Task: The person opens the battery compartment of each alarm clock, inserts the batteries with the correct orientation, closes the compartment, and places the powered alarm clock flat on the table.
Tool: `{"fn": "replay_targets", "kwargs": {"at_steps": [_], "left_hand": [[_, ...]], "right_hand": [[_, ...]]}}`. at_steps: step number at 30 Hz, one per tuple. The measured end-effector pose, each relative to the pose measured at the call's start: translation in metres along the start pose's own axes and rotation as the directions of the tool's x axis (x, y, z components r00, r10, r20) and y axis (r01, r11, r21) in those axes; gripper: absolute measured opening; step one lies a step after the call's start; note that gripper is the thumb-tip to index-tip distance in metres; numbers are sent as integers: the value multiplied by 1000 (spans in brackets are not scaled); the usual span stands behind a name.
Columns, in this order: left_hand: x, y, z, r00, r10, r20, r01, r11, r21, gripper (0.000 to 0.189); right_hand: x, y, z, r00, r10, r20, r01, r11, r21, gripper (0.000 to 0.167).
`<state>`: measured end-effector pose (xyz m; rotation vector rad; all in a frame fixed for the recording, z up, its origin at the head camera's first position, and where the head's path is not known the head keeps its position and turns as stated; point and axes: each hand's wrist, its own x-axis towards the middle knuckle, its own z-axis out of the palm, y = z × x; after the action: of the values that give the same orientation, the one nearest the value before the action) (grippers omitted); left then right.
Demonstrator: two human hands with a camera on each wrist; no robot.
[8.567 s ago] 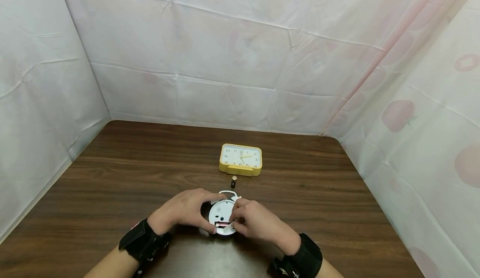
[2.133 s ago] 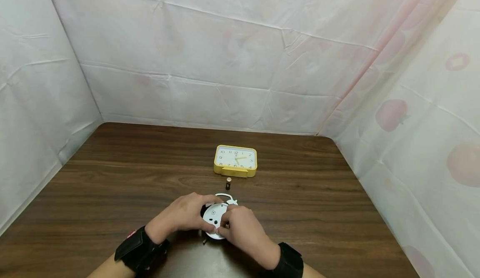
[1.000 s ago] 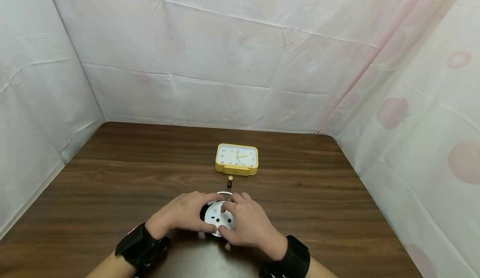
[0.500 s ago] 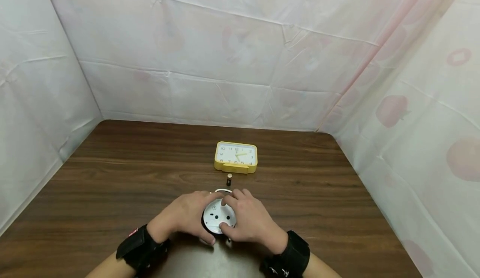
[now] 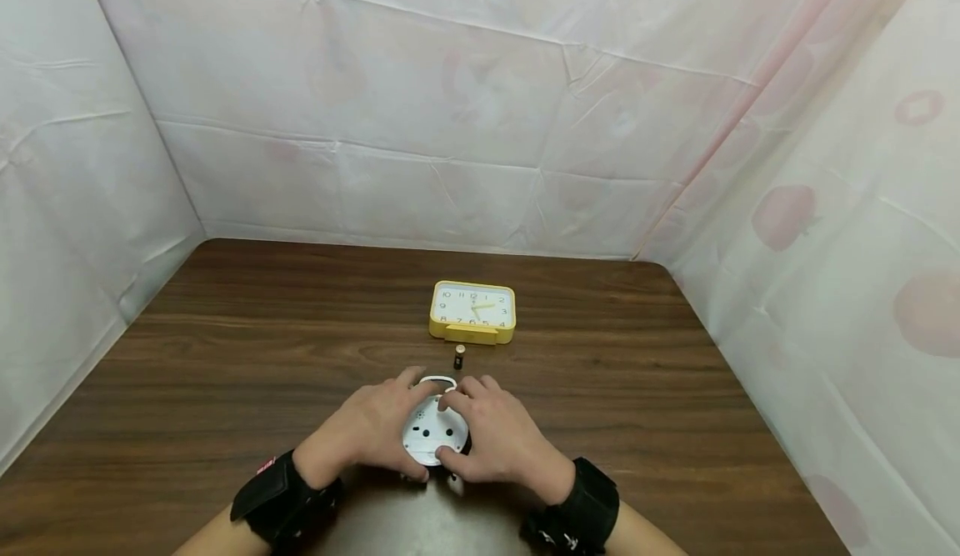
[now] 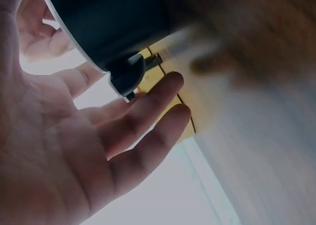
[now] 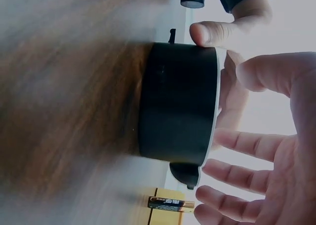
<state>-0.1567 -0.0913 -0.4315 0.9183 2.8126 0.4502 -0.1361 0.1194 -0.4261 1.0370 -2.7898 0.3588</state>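
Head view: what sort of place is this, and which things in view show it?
Probably a makeshift booth for tabletop work: creased, fruit-printed pale sheeting screens the far side and both flanks of a wood-grain table, where a yellow clock lies.

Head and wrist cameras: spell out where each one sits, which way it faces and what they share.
Head view: worn on the head, facing forward and down at the table, yellow clock and round device; the left hand, right hand and both forearms show.
Left wrist view: on the left wrist, facing along that palm toward the device's dark side; the left hand shows large.
Right wrist view: on the right wrist, facing the device's dark side; both hands show.
Shared: the head and right wrist views both include the battery.
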Motion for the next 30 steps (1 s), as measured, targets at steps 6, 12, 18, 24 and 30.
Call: {"fn": "replay_targets", "kwargs": {"at_steps": [6, 12, 18, 24, 30], "left_hand": [[-1, -8, -6, 1000, 6, 10, -7, 998, 69, 101], [-2, -14, -12, 999, -14, 30, 13, 998, 64, 99], [-3, -20, -17, 998, -45, 38, 43, 998, 53, 98], [-5, -30, -24, 998, -65, 24, 64, 997, 47, 99], [-9, -48, -35, 995, -92, -35, 93, 995, 27, 94]], "right_hand": [[1, -1, 1, 999, -33, 6, 33, 999, -7, 53], [2, -2, 5, 999, -39, 8, 39, 999, -11, 63], [7, -5, 12, 1000, 3, 7, -3, 999, -33, 57], [22, -13, 16, 1000, 8, 27, -5, 995, -101, 54], [45, -18, 17, 999, -38, 11, 39, 989, -143, 47]]}}
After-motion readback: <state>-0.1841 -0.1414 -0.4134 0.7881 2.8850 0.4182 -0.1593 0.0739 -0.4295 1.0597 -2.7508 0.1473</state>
